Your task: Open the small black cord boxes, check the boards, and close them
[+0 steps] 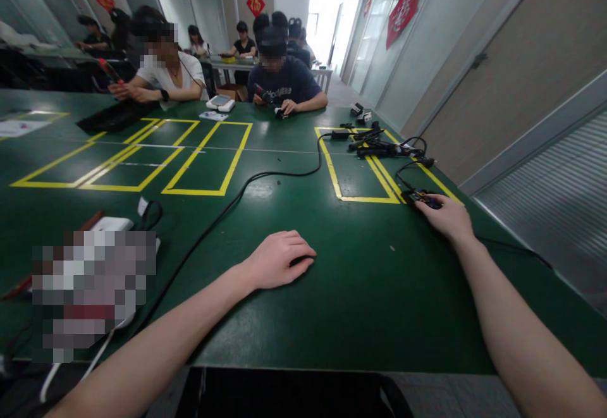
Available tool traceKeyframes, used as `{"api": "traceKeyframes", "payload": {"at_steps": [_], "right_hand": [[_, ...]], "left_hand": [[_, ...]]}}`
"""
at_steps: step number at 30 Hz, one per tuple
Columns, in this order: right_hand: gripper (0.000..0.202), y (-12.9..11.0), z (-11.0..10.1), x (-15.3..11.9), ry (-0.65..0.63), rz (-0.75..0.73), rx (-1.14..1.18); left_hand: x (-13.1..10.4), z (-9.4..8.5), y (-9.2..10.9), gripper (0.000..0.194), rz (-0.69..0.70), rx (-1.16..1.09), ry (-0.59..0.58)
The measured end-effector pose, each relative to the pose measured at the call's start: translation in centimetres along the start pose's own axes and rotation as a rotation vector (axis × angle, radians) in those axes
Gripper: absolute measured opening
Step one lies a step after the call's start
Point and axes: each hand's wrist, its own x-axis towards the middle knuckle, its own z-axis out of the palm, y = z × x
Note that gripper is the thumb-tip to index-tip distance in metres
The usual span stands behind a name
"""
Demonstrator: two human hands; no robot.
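Observation:
My left hand [282, 258] lies palm down on the green table [360, 304], its fingers loosely curved and holding nothing. Farther forward on the right, my right hand [448, 217] has its fingers closed on a small dark gadget [427, 199] with coloured bits. The gadget sits at the front corner of a yellow-taped rectangle, partly hidden by my fingers, so its exact kind is unclear. A thin black cable [403, 178] runs from near it to a tangle of black cables and adapters [379, 147] just behind.
A long black cable [251, 179] crosses the table left of my hands. Blurred white items [95, 279] lie at the near left. Yellow tape rectangles [194, 159] mark the surface. Across the table sit two people [287, 76] [165, 73]; a white device [220, 103] stands between them.

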Motion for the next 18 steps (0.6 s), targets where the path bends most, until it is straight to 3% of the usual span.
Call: {"api": "traceKeyframes", "payload": {"at_steps": [3, 7, 13, 18], "right_hand": [[0.044, -1.5, 0.3, -0.6, -0.039, 0.030, 0.008], [0.046, -4.9, 0.7, -2.3, -0.105, -0.053, 0.031], [0.040, -10.6, 1.6, -6.9, -0.225, -0.409, 0.205], [0.028, -14.8, 0.9, -12.3, -0.392, -0.890, 0.478]], "left_hand": [[0.0, 0.0, 0.0, 0.022, 0.001, 0.002, 0.005], [0.0, 0.1, -0.1, 0.021, 0.011, -0.001, 0.010], [0.0, 0.0, 0.0, 0.025, 0.012, -0.003, 0.048], [0.0, -0.5, 0.1, 0.028, 0.040, 0.011, 0.203]]}}
